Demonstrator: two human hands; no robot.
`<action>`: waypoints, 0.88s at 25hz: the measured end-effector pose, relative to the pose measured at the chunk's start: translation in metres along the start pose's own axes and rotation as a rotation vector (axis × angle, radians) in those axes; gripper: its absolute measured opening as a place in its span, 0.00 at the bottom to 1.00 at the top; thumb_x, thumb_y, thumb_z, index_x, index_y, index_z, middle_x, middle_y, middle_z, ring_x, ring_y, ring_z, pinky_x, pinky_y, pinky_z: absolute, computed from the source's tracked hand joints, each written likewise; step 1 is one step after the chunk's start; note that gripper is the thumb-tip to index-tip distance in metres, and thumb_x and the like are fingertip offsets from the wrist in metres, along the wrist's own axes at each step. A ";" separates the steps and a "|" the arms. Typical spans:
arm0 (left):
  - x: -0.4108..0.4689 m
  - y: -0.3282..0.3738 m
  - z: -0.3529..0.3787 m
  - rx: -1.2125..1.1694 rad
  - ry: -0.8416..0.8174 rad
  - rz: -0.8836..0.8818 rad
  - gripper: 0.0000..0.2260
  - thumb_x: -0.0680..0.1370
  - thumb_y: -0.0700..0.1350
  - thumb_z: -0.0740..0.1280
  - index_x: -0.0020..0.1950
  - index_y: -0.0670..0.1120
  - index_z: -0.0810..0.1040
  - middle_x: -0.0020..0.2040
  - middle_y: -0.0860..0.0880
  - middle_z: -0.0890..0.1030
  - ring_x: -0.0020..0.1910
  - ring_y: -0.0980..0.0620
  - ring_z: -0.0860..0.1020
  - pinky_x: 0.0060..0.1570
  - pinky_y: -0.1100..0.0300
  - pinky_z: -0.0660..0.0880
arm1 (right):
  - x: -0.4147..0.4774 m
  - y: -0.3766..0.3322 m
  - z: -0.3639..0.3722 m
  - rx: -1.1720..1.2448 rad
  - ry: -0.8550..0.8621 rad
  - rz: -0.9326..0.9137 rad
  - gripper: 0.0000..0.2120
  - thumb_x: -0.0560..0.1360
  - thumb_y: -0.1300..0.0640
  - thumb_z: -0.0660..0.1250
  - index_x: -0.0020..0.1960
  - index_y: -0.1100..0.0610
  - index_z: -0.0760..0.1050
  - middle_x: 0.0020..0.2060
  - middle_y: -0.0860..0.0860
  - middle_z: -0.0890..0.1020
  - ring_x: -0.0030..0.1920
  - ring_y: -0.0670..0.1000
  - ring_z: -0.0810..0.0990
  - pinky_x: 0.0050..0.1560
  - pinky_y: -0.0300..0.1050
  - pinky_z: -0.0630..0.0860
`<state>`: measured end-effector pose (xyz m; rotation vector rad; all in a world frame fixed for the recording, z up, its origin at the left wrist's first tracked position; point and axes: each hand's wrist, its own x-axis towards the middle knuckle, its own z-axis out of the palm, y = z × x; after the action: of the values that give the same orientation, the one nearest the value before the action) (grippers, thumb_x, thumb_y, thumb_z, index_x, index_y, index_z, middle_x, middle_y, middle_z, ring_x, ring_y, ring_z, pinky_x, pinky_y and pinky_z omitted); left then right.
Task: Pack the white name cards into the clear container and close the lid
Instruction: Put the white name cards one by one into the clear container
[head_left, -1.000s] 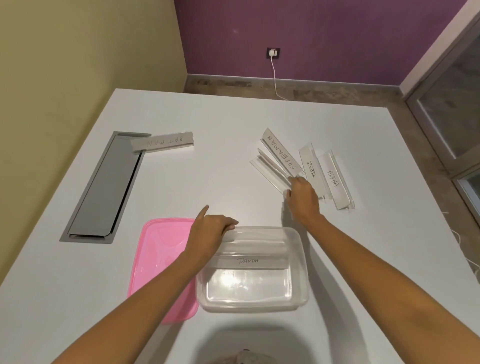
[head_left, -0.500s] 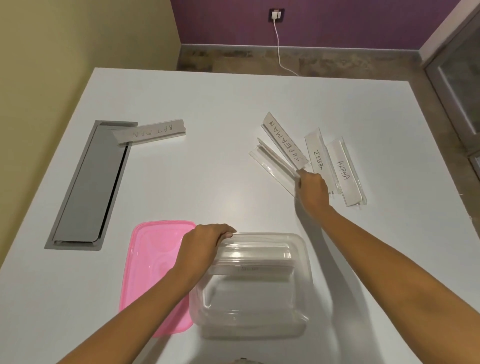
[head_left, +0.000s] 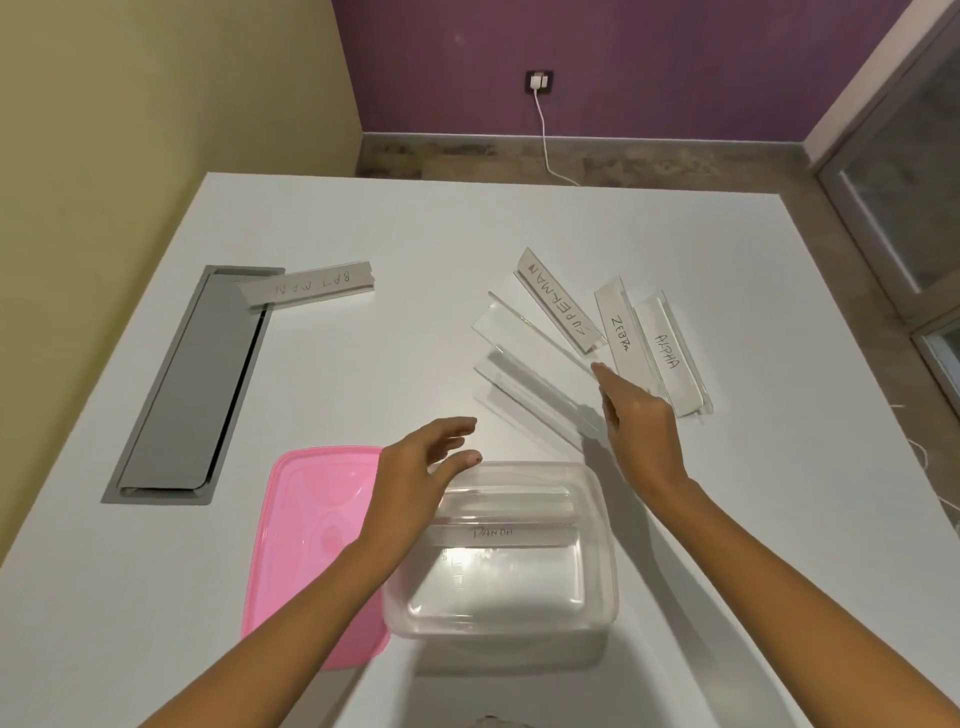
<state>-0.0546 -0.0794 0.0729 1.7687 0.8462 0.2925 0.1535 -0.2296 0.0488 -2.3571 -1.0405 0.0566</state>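
white table (head_left: 415, 234) | clear container (head_left: 602, 603) under left fingers (head_left: 457, 431) | pink lid (head_left: 311, 519) left of them | SUPERMAN (head_left: 558, 301), ZEBRA (head_left: 621, 332), ALPHA (head_left: 667, 353) cards beyond right fingers (head_left: 605, 376) | BATMAN card (head_left: 311, 286) far left, touching grey cable hatch (head_left: 192, 384)

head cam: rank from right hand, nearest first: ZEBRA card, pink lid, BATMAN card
1. ZEBRA card: just beyond the right hand, by its fingertips.
2. pink lid: on the table to the left of the clear container, across from that hand.
3. BATMAN card: far left, overlapping the grey cable hatch.
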 end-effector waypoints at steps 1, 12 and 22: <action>-0.003 0.007 0.000 -0.108 0.015 -0.025 0.13 0.74 0.46 0.70 0.58 0.53 0.79 0.55 0.57 0.83 0.52 0.61 0.81 0.55 0.67 0.77 | -0.012 -0.003 -0.005 0.020 0.030 -0.052 0.22 0.75 0.72 0.62 0.67 0.60 0.71 0.55 0.60 0.82 0.54 0.60 0.81 0.53 0.54 0.79; -0.038 0.037 -0.020 -0.739 0.151 -0.293 0.08 0.77 0.42 0.67 0.54 0.41 0.76 0.40 0.38 0.80 0.37 0.51 0.85 0.62 0.51 0.75 | -0.089 -0.034 -0.027 -0.125 0.273 -0.586 0.20 0.75 0.73 0.64 0.66 0.64 0.72 0.66 0.58 0.75 0.70 0.56 0.70 0.69 0.54 0.70; -0.084 0.009 -0.020 -0.479 0.146 -0.152 0.10 0.78 0.33 0.60 0.48 0.44 0.79 0.39 0.50 0.83 0.38 0.49 0.85 0.46 0.60 0.82 | -0.103 -0.062 -0.032 -0.023 -0.367 -0.176 0.34 0.68 0.40 0.70 0.71 0.42 0.63 0.63 0.40 0.75 0.63 0.46 0.74 0.56 0.42 0.72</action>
<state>-0.1228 -0.1220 0.1056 1.2430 0.9207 0.4841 0.0483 -0.2819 0.0891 -2.3161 -1.4229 0.4268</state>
